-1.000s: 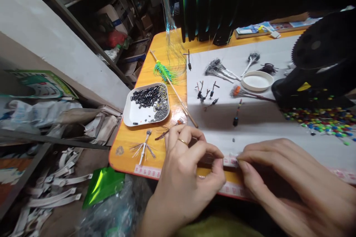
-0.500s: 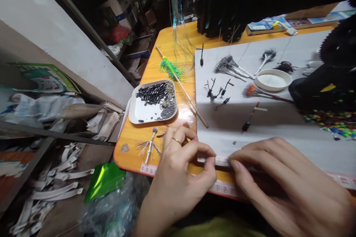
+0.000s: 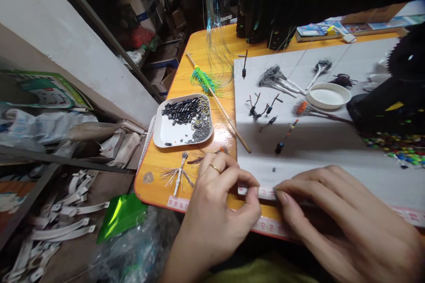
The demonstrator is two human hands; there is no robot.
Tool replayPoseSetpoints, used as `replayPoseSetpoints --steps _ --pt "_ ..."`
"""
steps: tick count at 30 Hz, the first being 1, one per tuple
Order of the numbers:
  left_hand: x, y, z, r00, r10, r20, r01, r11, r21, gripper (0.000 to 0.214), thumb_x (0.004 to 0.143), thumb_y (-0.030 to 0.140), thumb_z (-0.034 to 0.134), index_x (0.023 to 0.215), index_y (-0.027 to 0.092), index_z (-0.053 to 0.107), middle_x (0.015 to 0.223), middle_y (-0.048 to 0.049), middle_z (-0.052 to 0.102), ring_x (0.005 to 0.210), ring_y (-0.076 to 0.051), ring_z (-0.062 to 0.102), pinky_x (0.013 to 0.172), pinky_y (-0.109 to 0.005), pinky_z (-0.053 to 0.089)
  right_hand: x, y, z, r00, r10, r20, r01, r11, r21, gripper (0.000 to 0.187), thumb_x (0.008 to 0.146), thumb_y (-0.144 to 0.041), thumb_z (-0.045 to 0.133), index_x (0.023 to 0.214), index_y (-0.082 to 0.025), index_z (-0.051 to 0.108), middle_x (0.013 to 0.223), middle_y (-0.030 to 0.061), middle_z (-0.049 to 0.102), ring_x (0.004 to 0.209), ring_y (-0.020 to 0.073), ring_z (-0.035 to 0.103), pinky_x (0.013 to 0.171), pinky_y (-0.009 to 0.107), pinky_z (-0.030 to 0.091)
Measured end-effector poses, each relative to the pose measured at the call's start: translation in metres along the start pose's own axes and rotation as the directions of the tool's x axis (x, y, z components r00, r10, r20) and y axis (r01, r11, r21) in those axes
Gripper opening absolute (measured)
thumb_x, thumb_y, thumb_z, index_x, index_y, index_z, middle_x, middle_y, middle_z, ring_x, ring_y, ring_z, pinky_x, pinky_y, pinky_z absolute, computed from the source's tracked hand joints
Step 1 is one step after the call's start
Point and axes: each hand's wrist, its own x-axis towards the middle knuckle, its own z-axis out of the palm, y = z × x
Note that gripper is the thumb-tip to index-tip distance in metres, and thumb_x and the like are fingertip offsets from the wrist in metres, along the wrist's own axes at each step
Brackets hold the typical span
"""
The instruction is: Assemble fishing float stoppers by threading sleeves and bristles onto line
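Note:
My left hand (image 3: 219,212), with a ring on one finger, is pinched at the near edge of the white sheet (image 3: 318,150) on the orange table (image 3: 186,163). My right hand (image 3: 341,221) is pinched close beside it, fingertips almost touching. Between the two pinches lies a pale strip with pink marks (image 3: 265,193) at the sheet's edge. What the fingers grip there is too small to name. A small black float with a thin red stem (image 3: 282,141) lies on the sheet just beyond my hands.
A white tray (image 3: 166,135) of small black and grey tubes sits left of the sheet. A long stick with green fibres (image 3: 219,101), several bundles of pins, a white dish (image 3: 328,96), coloured beads (image 3: 395,146) and a black machine (image 3: 392,97) lie further back. Clutter fills the floor at left.
The view shifted slightly. My hands stay pinched at the sheet's edge. The black float on the sheet lies a little nearer and more to the left.

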Motion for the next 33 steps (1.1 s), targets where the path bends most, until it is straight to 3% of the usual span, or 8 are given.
replayPoseSetpoints --steps 15,33 --pt "0.0 0.002 0.002 0.999 0.037 -0.032 -0.036 0.999 0.009 0.016 0.085 0.001 0.065 0.084 0.017 0.067 0.087 -0.0028 0.059 0.091 -0.021 0.055 0.079 -0.034 0.045 -0.01 0.005 -0.005 1.0 0.012 0.017 -0.012 1.0 -0.015 0.01 0.102 -0.015 0.059 0.109 -0.021 0.065 0.095 0.0041 0.064 0.091 0.0212 0.058 0.082 0.035 0.044" --pt "-0.001 0.0 0.006 0.995 0.078 -0.07 -0.076 0.997 0.034 0.018 0.083 0.0 0.063 0.084 0.017 0.065 0.086 -0.0033 0.059 0.089 -0.021 0.055 0.077 -0.035 0.046 -0.017 0.005 -0.007 0.998 0.061 -0.023 -0.062 0.998 -0.031 0.012 0.1 -0.016 0.063 0.109 -0.024 0.067 0.096 0.0027 0.068 0.087 0.0207 0.064 0.079 0.037 0.048"
